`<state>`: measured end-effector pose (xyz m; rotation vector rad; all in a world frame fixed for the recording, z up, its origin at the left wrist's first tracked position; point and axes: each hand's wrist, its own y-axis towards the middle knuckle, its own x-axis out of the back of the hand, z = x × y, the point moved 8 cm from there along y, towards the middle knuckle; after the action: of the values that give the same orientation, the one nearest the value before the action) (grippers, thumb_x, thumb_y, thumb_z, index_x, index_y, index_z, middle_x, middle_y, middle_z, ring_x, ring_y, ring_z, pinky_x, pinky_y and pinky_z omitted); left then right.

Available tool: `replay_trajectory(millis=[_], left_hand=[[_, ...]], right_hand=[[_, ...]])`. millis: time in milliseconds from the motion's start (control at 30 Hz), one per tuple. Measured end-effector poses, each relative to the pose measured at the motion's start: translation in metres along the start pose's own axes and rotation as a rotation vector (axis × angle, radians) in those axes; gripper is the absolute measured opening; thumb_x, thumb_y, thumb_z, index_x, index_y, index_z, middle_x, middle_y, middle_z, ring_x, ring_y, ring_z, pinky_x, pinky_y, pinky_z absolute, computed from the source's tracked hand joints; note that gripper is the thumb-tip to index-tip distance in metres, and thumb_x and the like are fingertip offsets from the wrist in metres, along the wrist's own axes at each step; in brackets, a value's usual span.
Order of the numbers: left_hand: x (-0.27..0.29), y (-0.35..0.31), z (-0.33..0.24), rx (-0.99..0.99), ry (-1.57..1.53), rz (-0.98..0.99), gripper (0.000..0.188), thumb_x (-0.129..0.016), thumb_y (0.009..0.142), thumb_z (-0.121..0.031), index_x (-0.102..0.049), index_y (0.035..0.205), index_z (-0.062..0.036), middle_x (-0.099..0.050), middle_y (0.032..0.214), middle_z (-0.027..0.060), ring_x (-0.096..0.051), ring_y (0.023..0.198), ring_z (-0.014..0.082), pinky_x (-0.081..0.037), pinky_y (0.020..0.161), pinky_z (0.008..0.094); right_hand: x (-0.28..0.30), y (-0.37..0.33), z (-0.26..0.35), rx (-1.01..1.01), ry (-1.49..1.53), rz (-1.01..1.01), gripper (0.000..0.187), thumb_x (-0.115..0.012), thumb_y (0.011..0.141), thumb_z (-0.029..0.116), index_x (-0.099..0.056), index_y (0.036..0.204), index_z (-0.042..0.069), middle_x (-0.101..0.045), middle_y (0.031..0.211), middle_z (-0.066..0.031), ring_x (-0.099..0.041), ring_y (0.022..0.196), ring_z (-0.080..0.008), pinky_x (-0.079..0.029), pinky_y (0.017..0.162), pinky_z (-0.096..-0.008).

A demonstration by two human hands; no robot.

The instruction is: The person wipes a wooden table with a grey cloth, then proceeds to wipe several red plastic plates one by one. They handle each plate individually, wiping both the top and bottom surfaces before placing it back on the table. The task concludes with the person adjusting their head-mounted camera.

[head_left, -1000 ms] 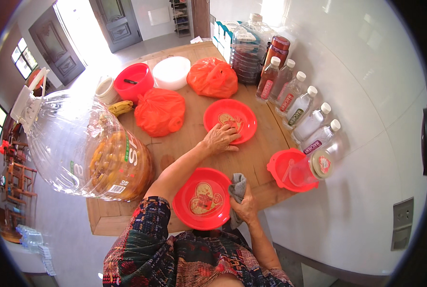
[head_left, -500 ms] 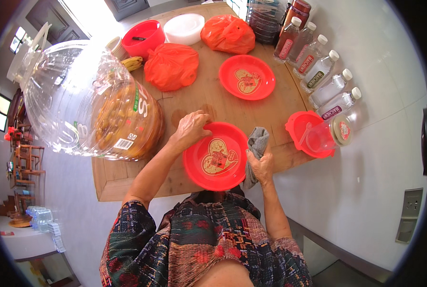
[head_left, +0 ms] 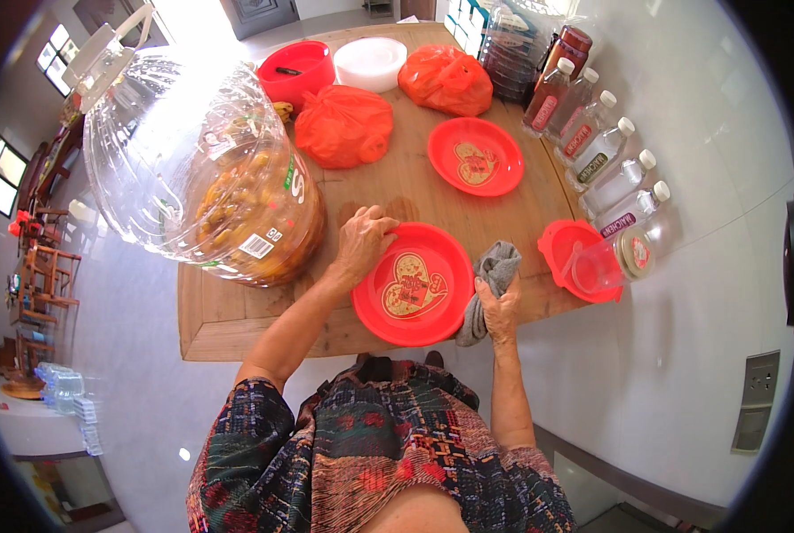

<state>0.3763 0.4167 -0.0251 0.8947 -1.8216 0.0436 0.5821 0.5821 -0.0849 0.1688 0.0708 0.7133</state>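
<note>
A round red plate (head_left: 372, 309) with a gold heart pattern lies near the table's front edge. My left hand (head_left: 361, 244) is at its upper left rim, fingers curled and the thumb over the edge, pinching it. A crumpled grey cloth (head_left: 496, 265) is bunched in my closed right hand (head_left: 502, 311), just beside the plate's right side. The cloth's lower end hangs at the rim. Farther back on the table sits a second red plate (head_left: 503, 169) with the same heart pattern.
A large clear jar (head_left: 263, 209) of orange-brown contents stands left on the wooden table (head_left: 237, 333). Behind are red bags (head_left: 343, 124), a red bowl (head_left: 295, 84) and a white container (head_left: 370, 67). Along the right stand several bottles (head_left: 606, 151), a red basin (head_left: 557, 244) and a lidded jar (head_left: 597, 266).
The whole view has shifted a little, so the table's things sit farther right. My left hand stays at the plate's rim and my right hand keeps the cloth, now slightly off the plate's edge.
</note>
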Motion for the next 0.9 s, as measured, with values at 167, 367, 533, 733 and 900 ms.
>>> replay_trajectory(millis=[167, 367, 533, 733, 900], left_hand=[[0.019, 0.006, -0.008, -0.031, -0.062, -0.041, 0.019, -0.072, 0.071, -0.014, -0.065, 0.085, -0.0042, -0.059, 0.081, 0.0114, -0.059, 0.082, 0.0299, -0.049, 0.072, 0.0410], [0.027, 0.007, -0.008, 0.163, -0.332, 0.231, 0.027, -0.064, 0.085, -0.018, -0.045, 0.088, -0.0002, -0.055, 0.080, 0.0151, -0.055, 0.073, 0.0276, -0.045, 0.067, 0.0376], [0.035, 0.000, -0.009, 0.192, -0.529, 0.183, 0.028, -0.058, 0.091, -0.022, -0.040, 0.089, -0.0002, -0.056, 0.080, 0.0137, -0.057, 0.074, 0.0230, -0.045, 0.064, 0.0363], [0.042, -0.008, -0.003, 0.450, -0.926, -0.057, 0.030, -0.055, 0.094, -0.019, -0.049, 0.113, 0.0023, -0.061, 0.101, 0.0078, -0.056, 0.092, 0.0127, -0.047, 0.078, 0.0260], [0.022, -0.021, -0.015, 0.538, -1.307, -0.152, 0.042, -0.043, 0.099, -0.026, -0.048, 0.128, 0.0028, -0.058, 0.118, 0.0094, -0.054, 0.107, 0.0140, -0.044, 0.092, 0.0273]], right_hand=[[-0.001, -0.002, -0.002, -0.014, 0.012, 0.012, 0.044, -0.065, 0.080, 0.007, -0.050, 0.120, -0.001, -0.062, 0.101, -0.0071, -0.059, 0.091, -0.0149, -0.047, 0.084, -0.0307], [0.004, 0.001, -0.009, -0.014, 0.099, 0.003, 0.045, -0.065, 0.079, 0.005, -0.049, 0.121, -0.001, -0.061, 0.103, -0.0071, -0.058, 0.093, -0.0148, -0.046, 0.086, -0.0302], [0.011, 0.003, -0.008, -0.015, 0.088, -0.069, 0.050, -0.064, 0.081, 0.005, -0.045, 0.127, -0.002, -0.059, 0.107, -0.0078, -0.057, 0.096, -0.0157, -0.046, 0.087, -0.0312], [0.035, 0.019, 0.039, 0.108, 0.240, -0.279, 0.043, -0.054, 0.088, 0.009, -0.044, 0.128, -0.003, -0.053, 0.119, -0.0131, -0.053, 0.105, -0.0225, -0.042, 0.092, -0.0359], [-0.058, 0.027, 0.140, 0.540, -0.713, -0.168, 0.042, -0.057, 0.084, 0.009, -0.048, 0.125, 0.003, -0.046, 0.117, -0.0193, -0.048, 0.106, -0.0358, -0.040, 0.089, -0.0464]])
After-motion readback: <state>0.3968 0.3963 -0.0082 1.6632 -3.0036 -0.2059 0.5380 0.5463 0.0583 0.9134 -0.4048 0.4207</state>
